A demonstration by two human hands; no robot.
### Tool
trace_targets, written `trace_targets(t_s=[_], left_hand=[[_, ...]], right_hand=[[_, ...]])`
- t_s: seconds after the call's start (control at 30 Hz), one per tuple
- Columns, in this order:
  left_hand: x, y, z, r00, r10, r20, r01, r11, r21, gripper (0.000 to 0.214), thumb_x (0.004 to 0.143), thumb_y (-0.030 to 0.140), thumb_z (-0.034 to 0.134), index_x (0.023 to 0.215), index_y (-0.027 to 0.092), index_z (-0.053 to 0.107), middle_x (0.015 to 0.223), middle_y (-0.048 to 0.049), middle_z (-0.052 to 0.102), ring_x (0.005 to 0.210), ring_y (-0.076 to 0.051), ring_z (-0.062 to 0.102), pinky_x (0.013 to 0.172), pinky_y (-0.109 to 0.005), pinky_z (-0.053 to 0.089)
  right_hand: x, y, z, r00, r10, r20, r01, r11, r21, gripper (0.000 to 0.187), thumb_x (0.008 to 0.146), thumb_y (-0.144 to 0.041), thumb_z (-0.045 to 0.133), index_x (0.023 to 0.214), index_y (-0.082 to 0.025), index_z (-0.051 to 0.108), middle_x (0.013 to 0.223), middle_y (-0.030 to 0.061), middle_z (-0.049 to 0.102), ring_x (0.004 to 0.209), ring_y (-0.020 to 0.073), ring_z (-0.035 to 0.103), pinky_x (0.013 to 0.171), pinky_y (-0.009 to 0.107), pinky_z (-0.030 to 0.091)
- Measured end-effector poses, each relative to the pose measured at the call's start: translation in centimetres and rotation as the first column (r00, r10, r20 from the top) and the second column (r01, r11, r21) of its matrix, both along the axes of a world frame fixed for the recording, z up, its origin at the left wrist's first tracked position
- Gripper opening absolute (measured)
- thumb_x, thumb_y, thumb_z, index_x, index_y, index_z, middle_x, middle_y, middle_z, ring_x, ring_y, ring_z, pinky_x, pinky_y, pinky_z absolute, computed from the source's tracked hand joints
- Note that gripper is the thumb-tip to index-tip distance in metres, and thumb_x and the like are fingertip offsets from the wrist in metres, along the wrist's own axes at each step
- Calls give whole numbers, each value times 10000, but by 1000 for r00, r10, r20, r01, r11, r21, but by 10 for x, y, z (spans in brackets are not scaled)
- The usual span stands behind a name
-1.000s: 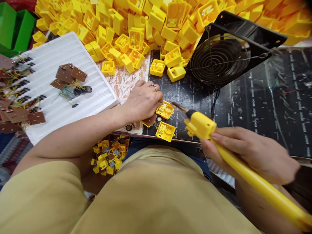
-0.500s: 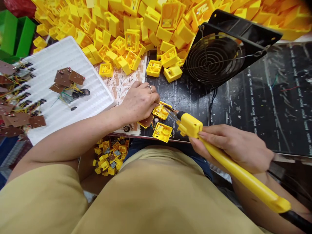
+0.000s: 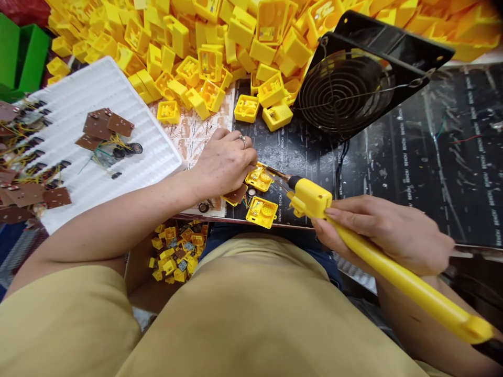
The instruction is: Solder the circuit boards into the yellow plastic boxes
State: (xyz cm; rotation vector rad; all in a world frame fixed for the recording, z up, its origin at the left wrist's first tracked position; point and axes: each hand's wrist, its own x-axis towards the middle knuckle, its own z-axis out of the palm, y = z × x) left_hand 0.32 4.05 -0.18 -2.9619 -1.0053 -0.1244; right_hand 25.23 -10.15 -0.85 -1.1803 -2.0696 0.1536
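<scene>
My left hand, with a ring on one finger, is closed on a small yellow plastic case on the black bench mat. A brown circuit board lies under its fingers. My right hand grips a yellow soldering iron; its metal tip touches the held case. A second open yellow case lies just in front, near the bench edge.
A big heap of yellow cases fills the back. A black fan leans behind the work spot. A white ribbed tray at left carries brown boards and wires. Assembled yellow parts sit in a box below the bench. Green bins stand far left.
My right hand has brought the soldering iron leftward until its tip reaches the case held by my left hand. The left hand has stayed on the case.
</scene>
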Motion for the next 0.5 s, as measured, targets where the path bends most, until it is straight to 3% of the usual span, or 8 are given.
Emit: trace_targets(t_s=[0.1, 0.23, 0.5], left_hand=[[0, 0, 2, 1000, 3, -13, -3, 1000, -8, 327, 982, 272, 438, 829, 186, 714, 932, -93, 731, 963, -276, 629, 903, -467, 453], [-1, 1, 1, 1000, -3, 5, 3, 1000, -3, 287, 969, 282, 481, 829, 193, 716, 919, -88, 731, 962, -275, 639, 889, -457, 460], [-1, 2, -1, 1000, -3, 9, 2, 1000, 17, 304, 972, 287, 465, 815, 193, 708, 921, -93, 737, 949, -277, 639, 868, -464, 464]], right_hand=[[-7, 9, 4, 998, 48, 40, -54, 982, 179, 129, 927, -197, 738, 909, -202, 611, 772, -8, 726, 655, 103, 699, 651, 172, 590], [-5, 12, 5, 998, 38, 47, -47, 975, 217, 179, 910, -209, 764, 917, -223, 586, 749, -21, 715, 609, 111, 678, 540, 187, 547], [-6, 10, 5, 999, 30, 26, -34, 984, 175, 132, 950, -220, 707, 903, -249, 586, 750, -27, 726, 606, 115, 685, 548, 200, 559]])
